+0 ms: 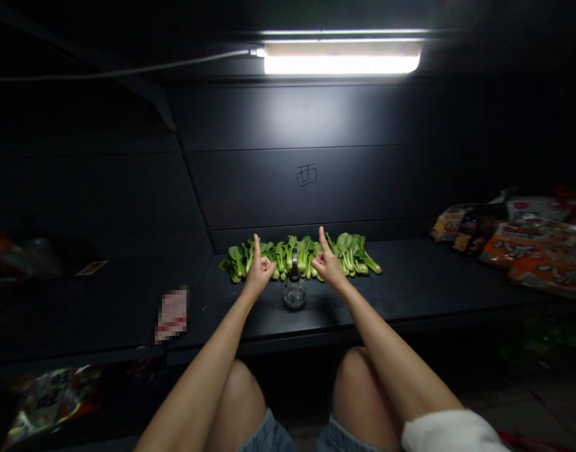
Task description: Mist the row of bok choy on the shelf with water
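Bare knees [244,386] and blue denim shorts [269,434] nearest, below the landmark: a clear, round-bodied vessel [294,295] with a black upright handle, on a dark, smooth shelf [410,270]. Far left of vessel: crinkled red-and-clear plastic packaging [21,258], blurred; contents unreadable. Nearer, lower left: glossy multicoloured plastic bag [49,395], contents also unclear. Just left of vessel: bare left hand [260,274], index finger straight up, other fingers folded together into the palm. Behind vessel, reaching out to both sides: row of green leafy vegetables [305,252], broad leaves, thick pale stalks, laid side by side. Vessel interior mottled grey; cannot tell what it holds. Just right of vessel: bare right hand [328,266], index raised, remaining fingers curled together. Both hands overlap the greens in view; contact cannot be told. Far right of vessel: heaped orange plastic bags [546,251], printed, wrinkled, blurred.
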### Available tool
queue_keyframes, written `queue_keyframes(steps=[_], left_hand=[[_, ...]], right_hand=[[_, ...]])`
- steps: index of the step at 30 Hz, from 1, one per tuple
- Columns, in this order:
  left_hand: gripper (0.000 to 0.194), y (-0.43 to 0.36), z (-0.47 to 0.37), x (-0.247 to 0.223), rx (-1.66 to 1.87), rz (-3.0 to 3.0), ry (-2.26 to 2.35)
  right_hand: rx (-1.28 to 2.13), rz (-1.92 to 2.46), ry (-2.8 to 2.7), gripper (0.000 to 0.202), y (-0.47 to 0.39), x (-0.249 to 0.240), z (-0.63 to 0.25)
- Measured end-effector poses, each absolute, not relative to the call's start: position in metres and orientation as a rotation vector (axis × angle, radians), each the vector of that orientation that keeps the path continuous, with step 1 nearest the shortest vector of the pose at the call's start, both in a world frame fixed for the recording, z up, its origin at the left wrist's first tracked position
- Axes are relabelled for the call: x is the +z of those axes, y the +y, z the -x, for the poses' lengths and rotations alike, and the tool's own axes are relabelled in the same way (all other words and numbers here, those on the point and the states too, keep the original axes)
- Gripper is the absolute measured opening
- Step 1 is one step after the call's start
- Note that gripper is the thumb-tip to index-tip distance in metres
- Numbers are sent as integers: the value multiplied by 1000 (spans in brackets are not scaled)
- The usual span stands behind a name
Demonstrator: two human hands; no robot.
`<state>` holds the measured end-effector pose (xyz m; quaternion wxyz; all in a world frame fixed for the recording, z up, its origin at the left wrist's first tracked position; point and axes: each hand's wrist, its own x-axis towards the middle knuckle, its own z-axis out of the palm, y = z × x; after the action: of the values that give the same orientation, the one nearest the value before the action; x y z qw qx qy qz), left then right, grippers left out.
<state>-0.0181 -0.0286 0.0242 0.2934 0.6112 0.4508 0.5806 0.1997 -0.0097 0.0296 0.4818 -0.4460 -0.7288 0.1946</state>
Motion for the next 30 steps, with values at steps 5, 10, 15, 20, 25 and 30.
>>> queue_keyframes(steps=[5, 10, 15, 20, 25, 30], left_hand=[[94, -29, 23, 4, 1497, -1644, 1214], [79, -28, 22, 9, 1565, -1598, 1151], [51, -26, 26, 32, 1568, -1415, 1168], [82, -39, 23, 64, 1326, -1308, 863], [82, -47, 12, 71, 1145, -1194, 615], [82, -41, 3, 60, 981, -1144, 602]], right_hand=[[460, 1139, -1766, 91, -4, 10, -202], [523, 1101, -1734, 76, -5, 13, -201], [595, 976, -1610, 51, -13, 45, -194], [1087, 807, -1611, 83, -32, 87, -185], [1651, 591, -1505, 80, -38, 93, -181], [1905, 670, -1426, 78, -28, 77, -179]])
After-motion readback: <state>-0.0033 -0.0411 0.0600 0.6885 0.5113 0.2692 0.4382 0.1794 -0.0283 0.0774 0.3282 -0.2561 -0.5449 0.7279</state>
